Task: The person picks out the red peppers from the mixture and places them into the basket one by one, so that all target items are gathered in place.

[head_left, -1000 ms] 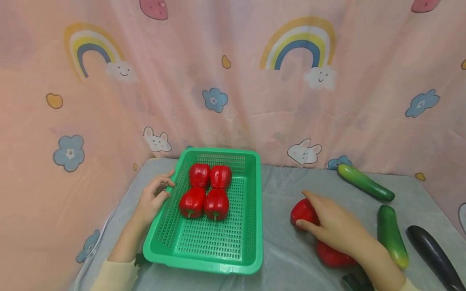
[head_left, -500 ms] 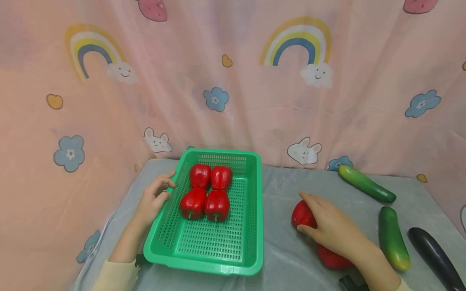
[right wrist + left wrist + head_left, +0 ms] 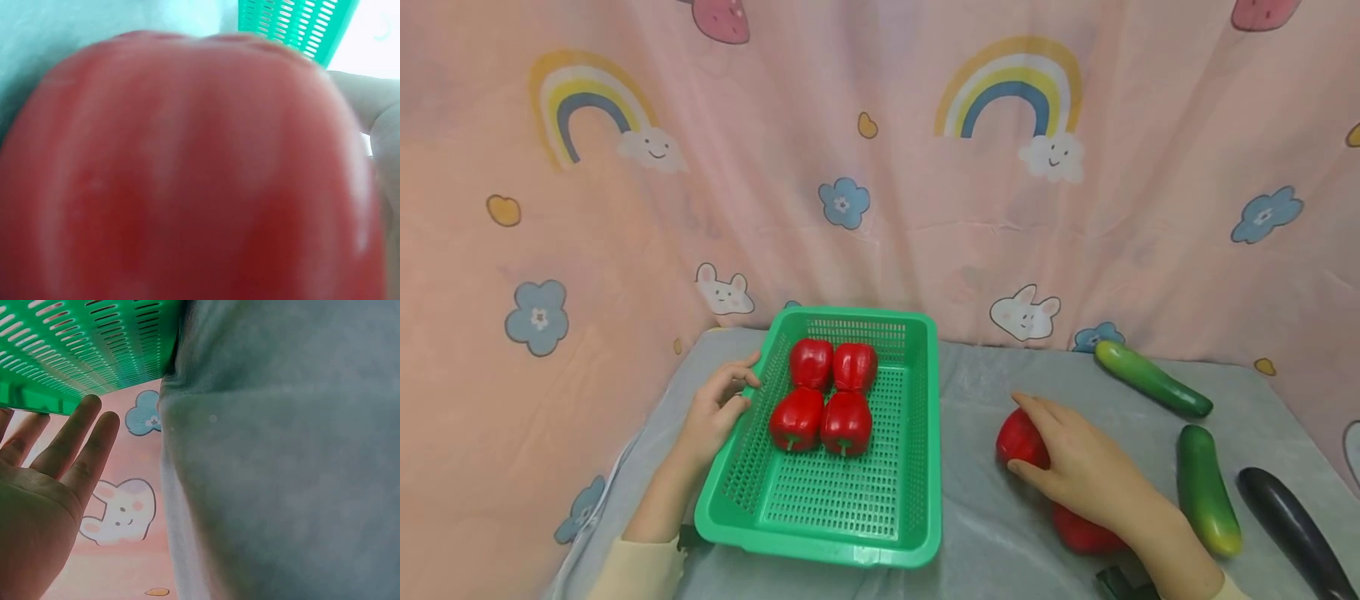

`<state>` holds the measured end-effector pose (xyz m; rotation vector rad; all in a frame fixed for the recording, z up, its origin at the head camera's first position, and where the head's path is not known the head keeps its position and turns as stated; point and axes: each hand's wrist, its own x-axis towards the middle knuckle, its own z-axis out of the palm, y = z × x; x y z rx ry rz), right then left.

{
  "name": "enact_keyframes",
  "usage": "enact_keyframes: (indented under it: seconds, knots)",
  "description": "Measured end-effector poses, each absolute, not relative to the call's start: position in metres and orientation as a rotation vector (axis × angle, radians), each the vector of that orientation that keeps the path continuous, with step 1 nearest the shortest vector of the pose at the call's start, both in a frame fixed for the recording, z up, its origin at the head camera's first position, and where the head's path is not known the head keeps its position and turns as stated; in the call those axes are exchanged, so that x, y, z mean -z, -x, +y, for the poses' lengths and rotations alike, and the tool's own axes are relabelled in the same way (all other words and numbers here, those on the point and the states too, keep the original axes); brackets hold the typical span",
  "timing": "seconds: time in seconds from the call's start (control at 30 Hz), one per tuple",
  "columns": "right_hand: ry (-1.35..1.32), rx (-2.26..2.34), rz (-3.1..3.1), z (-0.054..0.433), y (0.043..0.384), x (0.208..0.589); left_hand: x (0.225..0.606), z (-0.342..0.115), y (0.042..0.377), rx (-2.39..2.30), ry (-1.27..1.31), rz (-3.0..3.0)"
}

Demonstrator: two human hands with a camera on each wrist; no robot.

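Observation:
In the head view a green plastic basket (image 3: pixel 820 508) holds several glossy red bell peppers (image 3: pixel 847 423) at its left and middle. Against the basket's left rim lies my left hand (image 3: pixel 713 412); the left wrist view shows its fingers (image 3: pixel 69 440) extended up to the rim from outside. To the right of the basket, my right hand (image 3: pixel 1078 467) grips a red bell pepper (image 3: pixel 1021 438) between thumb and fingers, on the grey cloth. Under the right wrist sits a second loose pepper (image 3: pixel 1084 533), partly hidden. A large blurred red pepper (image 3: pixel 194 175) fills the right wrist view.
Two green zucchini (image 3: pixel 1152 379) and a dark eggplant (image 3: pixel 1292 529) lie on the grey cloth (image 3: pixel 970 392) at the right. A pink patterned curtain (image 3: pixel 880 250) hangs behind the table. A white cable (image 3: pixel 602 508) runs along the left edge.
My right hand has shifted slightly leftward around the same bell pepper, whose visible part has changed a little. The left hand and the basket have stayed put.

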<state>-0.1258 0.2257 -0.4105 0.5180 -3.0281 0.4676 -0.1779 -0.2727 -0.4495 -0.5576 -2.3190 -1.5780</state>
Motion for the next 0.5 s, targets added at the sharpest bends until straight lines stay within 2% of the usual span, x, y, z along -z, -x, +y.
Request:
enact_keyframes:
  seconds: [0.5]
  knots:
    - [-0.622,-0.433,-2.911,0.206,0.112,0.383,0.45,-0.273,0.178,1.562,0.555,-2.33]
